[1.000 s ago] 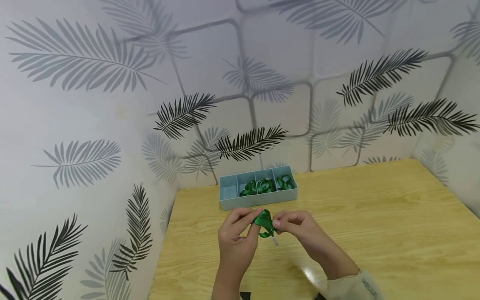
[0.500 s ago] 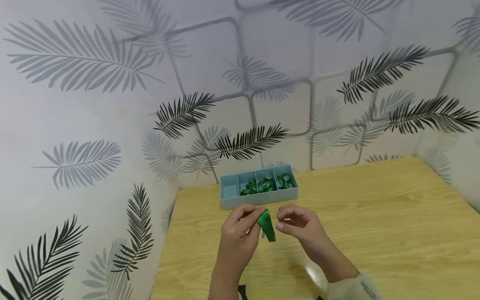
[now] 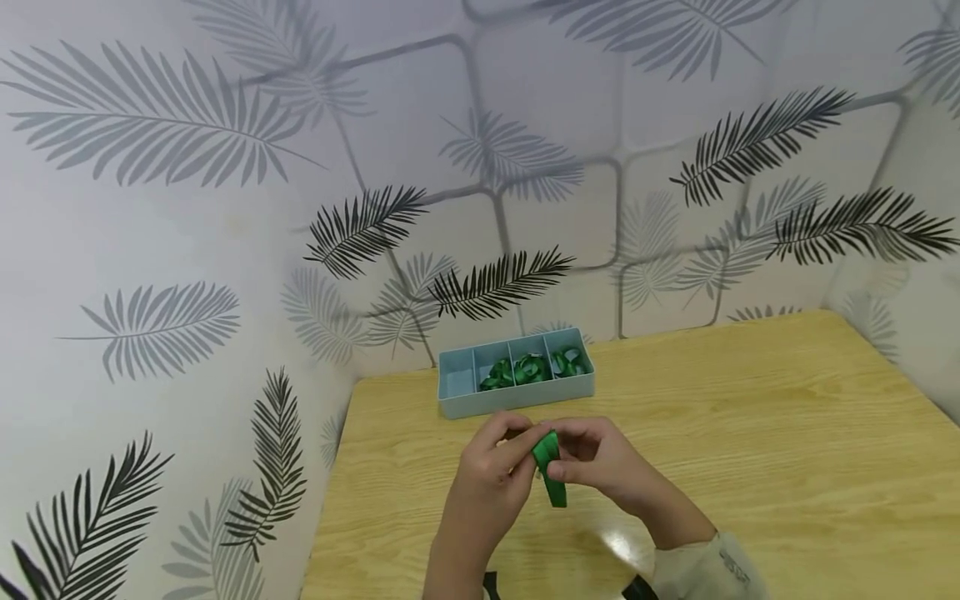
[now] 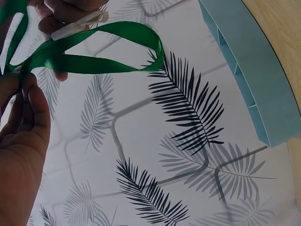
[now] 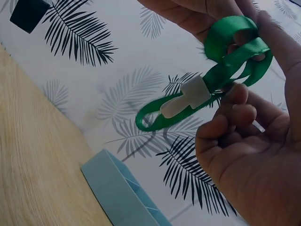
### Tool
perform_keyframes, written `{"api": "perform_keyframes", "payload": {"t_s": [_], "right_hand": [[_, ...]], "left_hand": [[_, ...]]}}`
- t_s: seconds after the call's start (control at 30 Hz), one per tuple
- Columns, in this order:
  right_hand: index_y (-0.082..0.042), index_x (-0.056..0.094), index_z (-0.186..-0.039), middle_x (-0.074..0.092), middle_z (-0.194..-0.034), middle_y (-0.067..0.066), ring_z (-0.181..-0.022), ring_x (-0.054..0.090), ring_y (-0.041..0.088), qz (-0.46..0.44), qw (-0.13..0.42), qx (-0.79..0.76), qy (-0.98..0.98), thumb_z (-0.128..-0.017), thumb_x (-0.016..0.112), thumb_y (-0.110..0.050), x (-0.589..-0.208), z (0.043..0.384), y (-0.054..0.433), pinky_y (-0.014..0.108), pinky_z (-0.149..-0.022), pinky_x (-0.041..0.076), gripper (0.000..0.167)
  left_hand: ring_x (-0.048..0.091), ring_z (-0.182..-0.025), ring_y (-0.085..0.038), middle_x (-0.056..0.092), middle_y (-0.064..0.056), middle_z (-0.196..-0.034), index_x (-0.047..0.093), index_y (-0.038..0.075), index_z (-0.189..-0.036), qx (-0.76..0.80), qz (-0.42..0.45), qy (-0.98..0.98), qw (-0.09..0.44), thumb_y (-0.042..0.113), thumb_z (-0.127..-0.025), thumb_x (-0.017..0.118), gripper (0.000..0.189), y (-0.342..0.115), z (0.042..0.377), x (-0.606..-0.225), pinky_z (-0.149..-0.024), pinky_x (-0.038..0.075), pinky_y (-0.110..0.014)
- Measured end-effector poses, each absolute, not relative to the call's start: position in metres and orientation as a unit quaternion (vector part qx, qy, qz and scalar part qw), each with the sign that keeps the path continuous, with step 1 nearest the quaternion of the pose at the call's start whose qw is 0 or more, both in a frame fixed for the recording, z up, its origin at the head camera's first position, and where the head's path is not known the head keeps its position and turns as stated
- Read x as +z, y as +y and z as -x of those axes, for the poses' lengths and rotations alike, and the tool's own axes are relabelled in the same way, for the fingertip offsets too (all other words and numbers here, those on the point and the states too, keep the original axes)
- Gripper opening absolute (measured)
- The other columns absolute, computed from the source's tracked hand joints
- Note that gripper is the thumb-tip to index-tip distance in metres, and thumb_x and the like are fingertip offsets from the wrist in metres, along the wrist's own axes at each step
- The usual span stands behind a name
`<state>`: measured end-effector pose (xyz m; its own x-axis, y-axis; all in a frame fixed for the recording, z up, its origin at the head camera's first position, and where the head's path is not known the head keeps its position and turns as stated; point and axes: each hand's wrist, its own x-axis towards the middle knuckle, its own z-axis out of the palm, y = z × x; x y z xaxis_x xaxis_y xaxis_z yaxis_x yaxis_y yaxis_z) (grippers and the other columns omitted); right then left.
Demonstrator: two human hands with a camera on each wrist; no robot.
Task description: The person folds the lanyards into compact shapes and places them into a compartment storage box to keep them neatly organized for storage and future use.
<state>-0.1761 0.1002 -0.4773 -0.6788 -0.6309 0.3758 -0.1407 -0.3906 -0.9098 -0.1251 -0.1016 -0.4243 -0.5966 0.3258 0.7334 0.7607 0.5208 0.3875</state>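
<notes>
A looped length of green satin ribbon point(image 3: 550, 471) is held up over the table between both hands. My left hand point(image 3: 495, 475) pinches its upper part between thumb and fingers. Close against it, my right hand point(image 3: 603, 462) has its thumb on the ribbon's right side and its other fingers curled in behind. In the right wrist view several loops gather at the fingertips, and one long loop of ribbon point(image 5: 146, 117) sticks out past them. A small white plastic piece point(image 5: 193, 94) sits on the ribbon there; the left wrist view shows it edge-on beside the right fingers.
Behind the hands, a blue-grey divided tray point(image 3: 517, 402) stands on the wood-grain table point(image 3: 750, 433). Coiled green ribbons point(image 3: 531, 368) lie in three of its compartments. A leaf-patterned wall point(image 3: 420, 100) rises right behind the table.
The right hand let go of the ribbon, leaving it hanging from the left hand, then came back onto it. The left hand moved slightly right and down with the ribbon; the tray stayed put.
</notes>
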Motion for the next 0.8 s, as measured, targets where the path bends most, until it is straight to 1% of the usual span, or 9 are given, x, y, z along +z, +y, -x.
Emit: {"api": "perform_keyframes", "payload": {"t_s": [0.1,0.2,0.3,0.4,0.5,0.57,0.63,0.7,0.8], "right_hand": [[-0.008,0.071,-0.135,0.077,-0.116,-0.001,-0.09,0.071,0.007,0.374,0.169,-0.747,0.523,-0.101,0.071,-0.003,-0.478,0.177,0.099,0.024,-0.078,0.061,0.034],[-0.008,0.07,-0.136,0.078,-0.113,-0.002,-0.09,0.073,0.007,0.374,0.175,-0.744,0.525,-0.1,0.072,0.0,-0.479,0.177,0.098,0.025,-0.078,0.063,0.038],[-0.008,0.072,-0.133,0.078,-0.106,-0.004,-0.084,0.071,0.005,0.381,0.172,-0.737,0.532,-0.099,0.071,0.004,-0.479,0.178,0.099,0.023,-0.074,0.061,0.037],[-0.002,0.075,-0.121,0.076,-0.098,-0.004,-0.079,0.066,0.003,0.39,0.165,-0.725,0.544,-0.1,0.067,0.006,-0.478,0.178,0.099,0.023,-0.071,0.059,0.024],[0.005,0.075,-0.109,0.074,-0.091,-0.005,-0.075,0.061,0.003,0.397,0.159,-0.713,0.556,-0.102,0.064,0.006,-0.477,0.178,0.098,0.024,-0.069,0.057,0.013],[0.009,0.073,-0.106,0.074,-0.091,-0.005,-0.077,0.062,0.004,0.399,0.162,-0.707,0.561,-0.104,0.062,0.005,-0.476,0.176,0.097,0.025,-0.071,0.058,0.012],[0.01,0.072,-0.104,0.074,-0.092,-0.006,-0.08,0.064,0.004,0.404,0.162,-0.7,0.566,-0.105,0.06,0.004,-0.475,0.174,0.097,0.025,-0.073,0.059,0.013],[0.011,0.071,-0.104,0.077,-0.101,-0.005,-0.093,0.071,0.007,0.407,0.168,-0.696,0.568,-0.106,0.058,0.003,-0.475,0.171,0.095,0.027,-0.08,0.061,0.015],[0.008,0.071,-0.101,0.077,-0.11,0.0,-0.105,0.073,0.012,0.406,0.169,-0.691,0.573,-0.108,0.056,0.002,-0.474,0.166,0.093,0.028,-0.086,0.061,0.018]], "left_hand": [[0.056,-0.078,-0.008,0.067,-0.004,-0.107,0.081,0.002,-0.118,-0.363,0.329,-0.821,0.294,-0.01,-0.096,0.07,0.028,-0.102,0.124,-0.422,-0.066,0.046,-0.008],[0.058,-0.08,-0.008,0.067,-0.004,-0.108,0.081,0.003,-0.119,-0.369,0.329,-0.82,0.288,-0.01,-0.096,0.071,0.028,-0.102,0.123,-0.421,-0.067,0.047,-0.008],[0.058,-0.08,-0.008,0.067,-0.003,-0.107,0.081,0.003,-0.119,-0.37,0.33,-0.819,0.289,-0.01,-0.096,0.071,0.028,-0.103,0.123,-0.421,-0.066,0.047,-0.008],[0.057,-0.079,-0.008,0.067,-0.003,-0.106,0.081,0.002,-0.117,-0.373,0.332,-0.817,0.289,-0.008,-0.095,0.073,0.025,-0.103,0.122,-0.421,-0.066,0.047,-0.008],[0.059,-0.081,-0.008,0.068,-0.003,-0.107,0.081,0.002,-0.118,-0.378,0.328,-0.818,0.284,-0.006,-0.096,0.074,0.024,-0.103,0.122,-0.421,-0.067,0.049,-0.009],[0.061,-0.083,-0.009,0.068,-0.003,-0.109,0.081,0.003,-0.118,-0.38,0.322,-0.821,0.278,-0.005,-0.097,0.074,0.024,-0.104,0.122,-0.42,-0.068,0.05,-0.009],[0.062,-0.085,-0.01,0.068,-0.003,-0.109,0.081,0.003,-0.118,-0.382,0.312,-0.826,0.273,-0.005,-0.097,0.073,0.023,-0.105,0.122,-0.42,-0.07,0.051,-0.01],[0.062,-0.085,-0.009,0.068,-0.002,-0.108,0.081,0.003,-0.117,-0.385,0.298,-0.832,0.267,-0.004,-0.098,0.072,0.023,-0.108,0.122,-0.421,-0.069,0.051,-0.01],[0.06,-0.081,-0.008,0.068,-0.002,-0.106,0.082,0.004,-0.115,-0.392,0.285,-0.833,0.268,-0.006,-0.097,0.072,0.023,-0.112,0.123,-0.424,-0.067,0.049,-0.011]]}}
